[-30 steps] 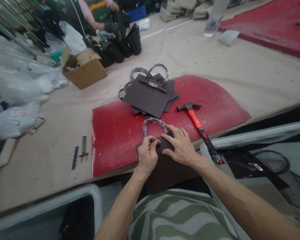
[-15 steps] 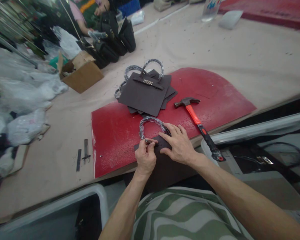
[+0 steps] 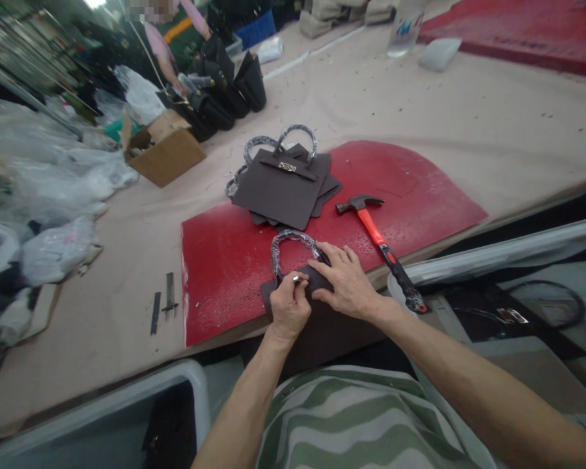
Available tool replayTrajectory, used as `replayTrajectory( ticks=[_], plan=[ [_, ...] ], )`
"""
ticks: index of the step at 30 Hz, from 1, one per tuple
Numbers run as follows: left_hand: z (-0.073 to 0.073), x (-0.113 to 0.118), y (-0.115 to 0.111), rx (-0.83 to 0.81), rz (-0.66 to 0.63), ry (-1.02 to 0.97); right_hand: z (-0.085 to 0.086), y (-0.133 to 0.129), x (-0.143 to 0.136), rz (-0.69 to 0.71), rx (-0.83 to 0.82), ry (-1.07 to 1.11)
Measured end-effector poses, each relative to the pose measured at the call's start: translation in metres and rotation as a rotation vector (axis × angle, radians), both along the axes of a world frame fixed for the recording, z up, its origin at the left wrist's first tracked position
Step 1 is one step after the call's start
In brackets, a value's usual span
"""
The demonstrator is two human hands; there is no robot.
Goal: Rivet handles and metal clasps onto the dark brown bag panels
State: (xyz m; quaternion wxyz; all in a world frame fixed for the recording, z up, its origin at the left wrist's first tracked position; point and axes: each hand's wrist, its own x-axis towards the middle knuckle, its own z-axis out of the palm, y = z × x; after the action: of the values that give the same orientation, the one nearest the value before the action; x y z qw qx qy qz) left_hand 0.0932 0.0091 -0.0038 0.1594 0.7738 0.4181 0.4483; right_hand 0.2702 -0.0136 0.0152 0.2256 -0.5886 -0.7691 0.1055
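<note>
A dark brown bag panel (image 3: 316, 279) lies at the front edge of the red board, and part of it hangs down toward my lap. Its looped handle (image 3: 293, 235), wrapped in clear plastic, points away from me. My left hand (image 3: 289, 306) is closed in a pinch around a short rod with a shiny end (image 3: 297, 279), held over the panel; most of the rod is hidden by the fingers. Flat on the panel's right side rests my right hand (image 3: 346, 281), fingers apart, near the handle's right base. A claw hammer (image 3: 371, 227) with an orange and black grip lies to its right.
Stacked brown bag panels (image 3: 278, 189) with wrapped handles lie on the red board (image 3: 215, 260). Left of it are a metal tool (image 3: 170, 296) and a black strip (image 3: 155, 314). A cardboard box (image 3: 168, 156), black bags (image 3: 219, 98) and another person stand farther back.
In my left hand the rod has tilted, so its shiny end now shows. My right hand stays on the panel. The view has shifted slightly, and the other person's arms have moved.
</note>
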Motion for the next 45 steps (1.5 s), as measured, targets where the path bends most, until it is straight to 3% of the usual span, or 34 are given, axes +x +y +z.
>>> replayTrajectory(
  ticks=[2, 5, 8, 11, 14, 20, 22, 24, 28, 32, 34, 37, 39, 43, 45],
  plan=[
    [-0.001, 0.000, 0.002, -0.006, -0.038, -0.012, 0.006, -0.001, 0.009, -0.046, 0.023, 0.036],
    [-0.002, 0.000, 0.003, -0.048, -0.056, -0.035, 0.019, -0.005, 0.031, -0.265, 0.068, -0.022],
    [-0.002, 0.000, 0.003, -0.075, -0.053, -0.050, 0.029, -0.009, 0.059, -0.470, -0.040, -0.154],
    [-0.003, 0.001, 0.003, -0.073, -0.042, -0.042, 0.034, -0.008, 0.081, -0.612, -0.239, 0.134],
    [-0.005, 0.003, 0.003, -0.073, -0.030, -0.034, 0.042, 0.000, 0.092, -0.599, -0.383, 0.492],
    [-0.006, 0.005, 0.003, -0.089, -0.027, -0.071, 0.078, -0.003, 0.076, -0.401, -0.553, 0.773],
    [-0.006, 0.006, 0.003, -0.086, -0.032, -0.080, 0.094, -0.015, 0.064, -0.402, -0.513, 0.837],
    [-0.006, 0.005, 0.003, -0.079, -0.032, -0.082, 0.109, -0.030, 0.053, -0.405, -0.374, 0.808],
    [-0.008, 0.005, 0.004, -0.049, -0.033, -0.077, 0.124, -0.054, 0.038, -0.303, -0.038, 0.301],
    [-0.010, 0.005, 0.004, -0.005, -0.025, -0.057, 0.136, -0.062, 0.033, -0.111, -0.105, -0.131],
    [-0.011, 0.005, 0.004, 0.001, -0.020, -0.056, 0.151, -0.062, 0.031, -0.092, -0.051, -0.138],
    [-0.012, 0.005, 0.004, -0.004, -0.023, -0.062, 0.169, -0.063, 0.024, -0.262, 0.228, 0.011],
    [-0.012, 0.005, 0.004, -0.009, -0.025, -0.051, 0.164, -0.066, 0.020, -0.304, 0.258, 0.044],
    [-0.012, 0.005, 0.005, -0.012, -0.029, -0.020, 0.129, -0.069, 0.026, -0.125, -0.256, -0.128],
    [-0.012, 0.005, 0.005, -0.017, -0.037, -0.029, 0.115, -0.066, 0.036, -0.147, -0.369, -0.054]
  ],
)
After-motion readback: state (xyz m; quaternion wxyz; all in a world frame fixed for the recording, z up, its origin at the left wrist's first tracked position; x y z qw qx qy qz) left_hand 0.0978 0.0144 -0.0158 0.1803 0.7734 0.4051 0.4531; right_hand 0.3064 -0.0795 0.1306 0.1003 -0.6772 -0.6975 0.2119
